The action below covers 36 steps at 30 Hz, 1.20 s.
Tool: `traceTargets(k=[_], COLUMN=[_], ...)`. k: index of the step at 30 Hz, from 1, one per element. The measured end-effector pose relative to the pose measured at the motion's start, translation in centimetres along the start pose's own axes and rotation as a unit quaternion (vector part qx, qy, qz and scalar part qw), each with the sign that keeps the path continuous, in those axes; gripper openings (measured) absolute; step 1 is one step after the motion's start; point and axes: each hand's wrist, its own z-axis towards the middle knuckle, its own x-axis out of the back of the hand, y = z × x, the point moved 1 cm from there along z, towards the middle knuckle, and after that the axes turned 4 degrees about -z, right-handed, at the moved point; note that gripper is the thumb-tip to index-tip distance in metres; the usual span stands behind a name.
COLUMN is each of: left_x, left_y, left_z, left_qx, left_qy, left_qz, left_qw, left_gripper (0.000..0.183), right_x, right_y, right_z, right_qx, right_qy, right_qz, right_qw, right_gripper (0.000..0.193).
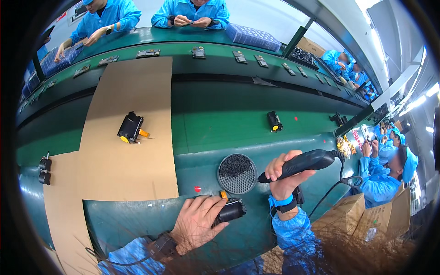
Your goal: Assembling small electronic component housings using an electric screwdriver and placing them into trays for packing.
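My right hand [287,179] is closed around a black electric screwdriver [308,164] with a coiled cord at its rear. The screwdriver's tip points left, at the right edge of a round grey dish [239,185] with a grid of small holes. Small black screws [235,164] fill the dish's far part. Just nearer to me, my left hand [198,222] grips a black plastic module [232,210] against the green bench. A yellow-orange tab [224,194] sticks up from its far side. My fingers hide the module's left part.
Similar black modules lie on a cardboard sheet [128,174], at its left edge and farther right on the bench. Circuit boards [198,52] line the green conveyor [178,49]. Co-workers in blue sit across and at right. Cardboard boxes [341,215] stand at lower right.
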Motion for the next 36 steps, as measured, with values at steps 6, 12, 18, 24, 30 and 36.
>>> traceTargets(k=[6, 12, 18, 24, 30, 36], left_x=[0.1, 0.0, 0.0, 0.1, 0.2, 0.1], left_y=[0.0, -0.3, -0.4, -0.8, -0.8, -0.9], left_z=[0.1, -0.2, -0.3, -0.3, -0.7, -0.4], left_qx=[0.0, -0.004, -0.007, 0.01, 0.015, 0.009], left_qy=[-0.002, 0.015, 0.034, 0.037, 0.047, 0.044], left_qz=[-0.005, 0.0, -0.003, -0.01, -0.014, -0.015], left_qw=[1.0, 1.0, 0.999, 0.999, 0.999, 0.999], left_gripper=[0.064, 0.066, 0.069, 0.07, 0.068, 0.067], right_x=[-0.5, -0.7, -3.0, -7.7, -8.2, -8.1], right_y=[0.1, -0.2, -3.6, -2.2, -0.9, -0.6], right_z=[-0.1, 0.0, -0.6, -4.7, -5.6, -5.6], right_qx=[-0.001, 0.012, 0.019, 0.016, 0.014, 0.0], right_qy=[-0.006, -0.018, -0.008, -0.127, -0.161, -0.166], right_qz=[-0.028, -0.027, 0.086, 0.171, 0.172, 0.144], right_qw=[1.0, 0.999, 0.996, 0.977, 0.972, 0.976], right_gripper=[0.08, 0.081, 0.082, 0.085, 0.088, 0.089])
